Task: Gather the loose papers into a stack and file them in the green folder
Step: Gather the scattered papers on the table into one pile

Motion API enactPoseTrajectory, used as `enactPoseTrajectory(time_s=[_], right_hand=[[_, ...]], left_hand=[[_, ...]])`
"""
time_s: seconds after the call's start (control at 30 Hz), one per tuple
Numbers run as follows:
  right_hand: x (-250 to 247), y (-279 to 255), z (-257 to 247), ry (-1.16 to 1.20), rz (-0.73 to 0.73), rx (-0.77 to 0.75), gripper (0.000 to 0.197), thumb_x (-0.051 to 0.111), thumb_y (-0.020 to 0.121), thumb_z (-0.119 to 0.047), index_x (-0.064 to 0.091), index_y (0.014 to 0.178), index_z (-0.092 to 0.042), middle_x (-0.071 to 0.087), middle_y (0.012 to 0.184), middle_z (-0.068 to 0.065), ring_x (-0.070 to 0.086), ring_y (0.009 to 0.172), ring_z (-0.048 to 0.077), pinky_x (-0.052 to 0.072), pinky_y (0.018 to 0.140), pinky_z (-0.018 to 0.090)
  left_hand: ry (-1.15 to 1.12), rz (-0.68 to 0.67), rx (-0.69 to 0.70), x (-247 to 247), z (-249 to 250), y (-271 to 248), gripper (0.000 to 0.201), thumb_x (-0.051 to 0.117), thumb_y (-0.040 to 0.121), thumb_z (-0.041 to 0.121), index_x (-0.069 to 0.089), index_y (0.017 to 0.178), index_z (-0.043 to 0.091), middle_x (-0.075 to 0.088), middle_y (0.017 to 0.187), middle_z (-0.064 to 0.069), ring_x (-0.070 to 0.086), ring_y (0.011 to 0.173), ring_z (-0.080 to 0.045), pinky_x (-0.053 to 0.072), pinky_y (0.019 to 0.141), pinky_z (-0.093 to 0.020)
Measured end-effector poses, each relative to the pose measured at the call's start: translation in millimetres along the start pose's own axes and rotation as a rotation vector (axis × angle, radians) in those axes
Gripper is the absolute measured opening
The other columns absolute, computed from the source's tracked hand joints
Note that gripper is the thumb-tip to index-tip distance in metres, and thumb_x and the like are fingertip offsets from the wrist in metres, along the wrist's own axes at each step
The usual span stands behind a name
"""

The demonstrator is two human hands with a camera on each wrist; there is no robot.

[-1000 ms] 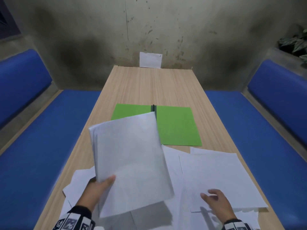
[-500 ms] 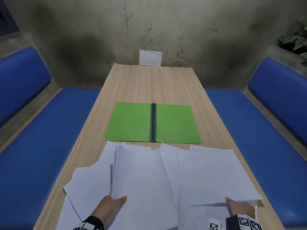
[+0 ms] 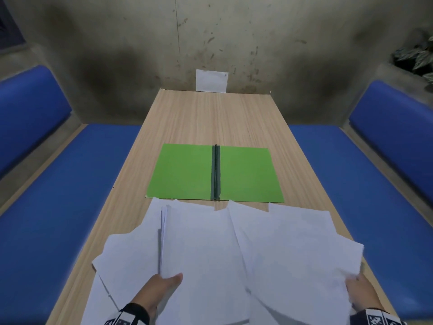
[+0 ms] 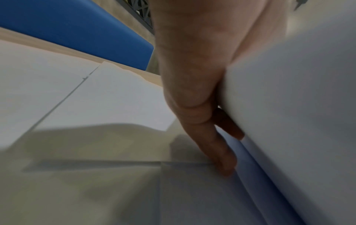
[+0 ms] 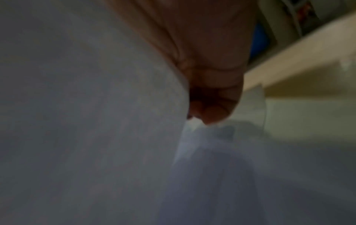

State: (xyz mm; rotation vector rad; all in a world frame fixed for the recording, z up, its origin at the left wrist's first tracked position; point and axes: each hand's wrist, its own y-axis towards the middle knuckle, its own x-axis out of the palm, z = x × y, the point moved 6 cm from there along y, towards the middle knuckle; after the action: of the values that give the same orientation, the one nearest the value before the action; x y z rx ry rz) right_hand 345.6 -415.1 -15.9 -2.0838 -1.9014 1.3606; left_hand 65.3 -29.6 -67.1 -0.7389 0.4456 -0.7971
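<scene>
Left bench (image 3: 54, 195): blue cushion, running along the table's 9 o'clock side.
Table (image 3: 210, 118): pale wood grain, long, stretching toward 12 o'clock.
Loose sheets (image 3: 131, 252): white, blank-looking, fanned and overlapping at 6 o'clock on the table; far edges touching or just overlapping the folder's near edge.
Left hand (image 3: 161, 287): at 7 o'clock, thumb on top of a thin stack (image 3: 199, 249), fingers beneath; in the wrist view, fingers (image 4: 217, 146) stretched under the stack's lower edge and reaching down to the sheets on the table. Grip: pinching the stack at its near left corner.
Stack: several white sheets, edges roughly aligned at the left, lifted slightly off the other papers.
Folder (image 3: 185, 172): bright green, lying open and flat at table centre, dark spine (image 3: 216, 172) pointing to 12 o'clock; nothing on either leaf.
Note (image 3: 211, 80): small white sheet, upright against the wall at 12 o'clock.
Right sheet (image 3: 300, 249): white, large, blurred, raised at its 5 o'clock corner.
Right hand (image 3: 362, 294): at 5 o'clock, fingers curled; wrist view dim and blurred, fingertips (image 5: 212, 112) bunched at the paper's edge. Grip: closed on the right sheet's corner.
Right bench (image 3: 365, 195): blue cushion at 3 o'clock.
</scene>
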Motion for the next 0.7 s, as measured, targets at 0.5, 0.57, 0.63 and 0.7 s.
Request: enactPoseTrajectory(time_s=[0.5,0.57,0.63,0.7], right_hand=[[43,-21,11,-0.264,-0.154,0.036,0.064,0.075,0.076,-0.028,0.049,0.127,0.002,0.053,0.133,0.019,0.05,0.121,0.035,0.037,0.109,0.042],[47,-23,10,-0.252,-0.22,0.033,0.033,0.075,0.077,-0.02,0.063,0.101,-0.001,0.059,0.127,0.021,0.055,0.107,0.034,0.04,0.106,0.042],[53,-27,10,-0.221,-0.302,0.022,0.018,0.075,0.076,-0.009,0.067,0.089,0.0,0.065,0.115,0.023,0.057,0.096,0.034,0.044,0.103,0.045],[60,-26,11,-0.191,-0.331,-0.009,0.036,0.073,0.076,0.0,0.065,0.11,0.008,0.064,0.117,0.026,0.055,0.093,0.032,0.044,0.1,0.044]], left_hand=[[-0.068,-0.065,0.038,20,2,-6,0.049,0.075,0.063,0.02,0.065,0.106,0.001,0.073,0.102,-0.014,0.067,0.097,-0.031,0.051,0.092,-0.04],[-0.089,-0.092,0.065,27,4,-10,0.038,0.073,0.071,0.011,0.065,0.107,0.002,0.073,0.103,-0.015,0.068,0.096,-0.03,0.052,0.087,-0.038],[-0.101,-0.11,0.104,32,9,-14,0.038,0.071,0.07,0.007,0.063,0.107,0.008,0.072,0.107,-0.014,0.067,0.098,-0.028,0.052,0.083,-0.035],[-0.085,-0.115,0.131,36,12,-15,0.046,0.069,0.063,0.01,0.06,0.107,0.013,0.07,0.109,-0.013,0.065,0.101,-0.028,0.051,0.086,-0.036]])
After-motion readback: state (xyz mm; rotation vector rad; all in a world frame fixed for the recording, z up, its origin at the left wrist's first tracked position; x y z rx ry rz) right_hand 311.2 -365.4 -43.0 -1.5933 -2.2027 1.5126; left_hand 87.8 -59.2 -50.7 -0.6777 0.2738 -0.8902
